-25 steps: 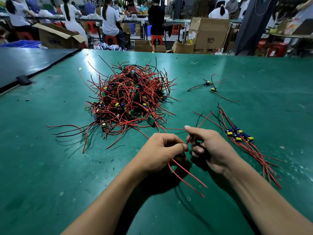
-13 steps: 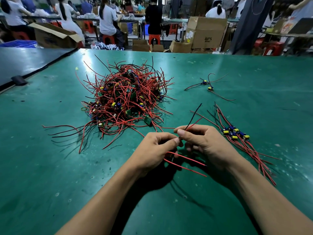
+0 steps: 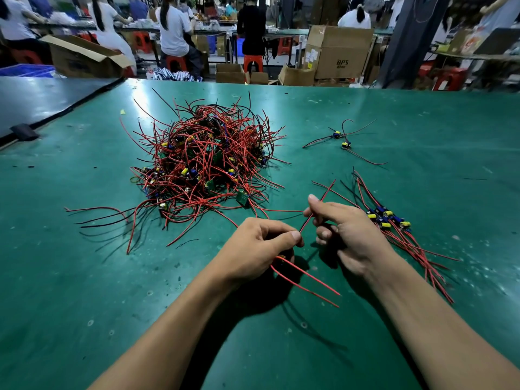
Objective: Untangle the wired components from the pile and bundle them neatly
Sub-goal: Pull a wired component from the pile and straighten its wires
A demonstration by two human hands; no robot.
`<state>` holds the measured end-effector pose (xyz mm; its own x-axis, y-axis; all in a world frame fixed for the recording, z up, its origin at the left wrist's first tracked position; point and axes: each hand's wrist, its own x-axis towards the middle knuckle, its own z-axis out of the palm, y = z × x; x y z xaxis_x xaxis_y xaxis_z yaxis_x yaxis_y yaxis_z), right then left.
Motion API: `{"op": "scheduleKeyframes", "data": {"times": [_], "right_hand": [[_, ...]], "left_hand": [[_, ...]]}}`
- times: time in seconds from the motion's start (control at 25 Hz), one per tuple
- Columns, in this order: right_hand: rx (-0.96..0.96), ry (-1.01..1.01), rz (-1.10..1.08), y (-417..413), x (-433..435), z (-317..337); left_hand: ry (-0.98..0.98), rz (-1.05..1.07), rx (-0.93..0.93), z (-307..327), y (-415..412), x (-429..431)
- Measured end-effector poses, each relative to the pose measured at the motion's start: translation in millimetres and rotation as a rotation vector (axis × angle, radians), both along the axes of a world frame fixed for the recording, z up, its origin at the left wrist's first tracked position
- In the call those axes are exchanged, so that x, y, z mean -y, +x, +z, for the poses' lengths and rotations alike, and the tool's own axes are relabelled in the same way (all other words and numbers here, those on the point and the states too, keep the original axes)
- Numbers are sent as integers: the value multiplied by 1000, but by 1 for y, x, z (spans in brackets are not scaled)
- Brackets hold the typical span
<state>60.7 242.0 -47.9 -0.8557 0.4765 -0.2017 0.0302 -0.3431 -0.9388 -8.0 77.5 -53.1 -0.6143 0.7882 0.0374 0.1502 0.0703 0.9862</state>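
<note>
Fingers (image 3: 294, 237) of the left hand (image 3: 253, 249) are curled tight. Thumb and forefinger pinch one red wire (image 3: 328, 190) right where it leaves the fist, and the little part it belongs to is tucked underneath, mostly hidden. Two more red leads (image 3: 306, 280) poke out below, toward the near edge of the worktop (image 3: 84, 277). Over to the right hand (image 3: 349, 235): thumb and forefinger nip that same wire a bit further up, the other fingers loosely bent. Both hands sit mid-worktop, toward the front. The pile (image 3: 205, 164) lies just beyond the left hand, toward the far left. The sorted bundle (image 3: 394, 229) lies just beside the right hand, toward the right edge. Two loose pieces (image 3: 342, 139) sit further back, well apart.

Handling, as I read it: this is featherlight stuff, the wires thin and springy with slick insulation, so they'll slide through a soft pinch and snag on their neighbours. I'd hold the small body of the part, not the joint where a lead meets it, and stroke the wires straight rather than yank.
</note>
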Motion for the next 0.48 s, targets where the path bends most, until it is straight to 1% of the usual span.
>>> {"op": "scheduleKeyframes", "data": {"times": [0.08, 0.2, 0.28, 0.36, 0.48], "right_hand": [[32, -105, -42, -1, 0, 3], [61, -319, -19, -3, 2, 7], [55, -363, -5, -4, 6, 6], [33, -269, -20, -4, 11, 4], [-9, -28, -10, -2, 16, -2]], "left_hand": [[-12, -4, -20, -1, 1, -1], [-20, -25, -22, -2, 1, -1], [-19, -17, -13, -4, 1, 0], [-1, -2, 14, -5, 2, -1], [47, 67, 44, -6, 3, -3]]}}
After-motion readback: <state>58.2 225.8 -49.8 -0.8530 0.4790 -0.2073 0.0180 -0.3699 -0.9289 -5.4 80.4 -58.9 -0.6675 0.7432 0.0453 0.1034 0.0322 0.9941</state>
